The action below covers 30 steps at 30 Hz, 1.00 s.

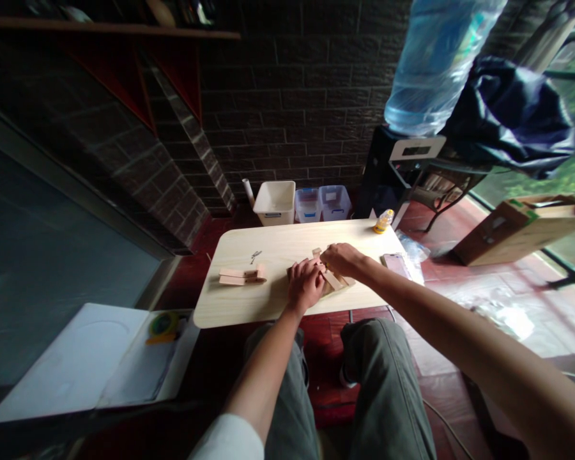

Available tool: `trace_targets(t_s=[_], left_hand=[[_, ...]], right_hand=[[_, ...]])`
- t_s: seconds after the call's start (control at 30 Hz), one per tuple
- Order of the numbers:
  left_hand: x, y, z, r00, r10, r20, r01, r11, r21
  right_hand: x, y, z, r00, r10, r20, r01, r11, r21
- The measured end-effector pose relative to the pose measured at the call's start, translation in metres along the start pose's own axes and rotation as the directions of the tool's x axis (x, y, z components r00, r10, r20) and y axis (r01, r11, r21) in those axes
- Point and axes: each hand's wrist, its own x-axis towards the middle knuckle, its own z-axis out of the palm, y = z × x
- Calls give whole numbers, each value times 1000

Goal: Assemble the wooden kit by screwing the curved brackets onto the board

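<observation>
A low assembly of pale wooden pieces [333, 280] lies on the light wood-topped table [278, 243], partly covered by my hands. My left hand [307, 282] rests over its left side, fingers curled onto the wood and holding it. Beside it, my right hand [342, 259] is closed in a fist above the same assembly. A bit of yellow shows at its fingers, but what it grips is too small to name. Another joined wooden piece [242, 276] lies apart on the left, with a few small dark metal bits [255, 257] behind it.
A small bottle with a yellow label [383, 222] and a phone [397, 263] are at the table's right end. Beyond the far edge stand a cream bin [275, 207] and clear plastic boxes [334, 203]. A water dispenser [383, 166] and a cardboard box [503, 233] are to the right.
</observation>
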Motion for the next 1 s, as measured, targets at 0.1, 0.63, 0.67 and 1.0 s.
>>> trace_targets(t_s=[0.1,0.63,0.67,1.0], left_hand=[[0,0,1,1000,-5,-1,5,1000,2],[-1,1,1,1000,0,-14,0,1000,21],[-1,1,1,1000,0,-14,1,1000,21],[-1,0,1,1000,13,-14,-12,1000,21]], right_hand=[[1,-2,-3,1000,-14,8,14,1000,-8],[-6,3,-2,997,-65,-32,63,997,-44],[-5,3,-1,997,-72,-31,70,997,-39],[-7,10,0,994,-104,-46,104,995,-1]])
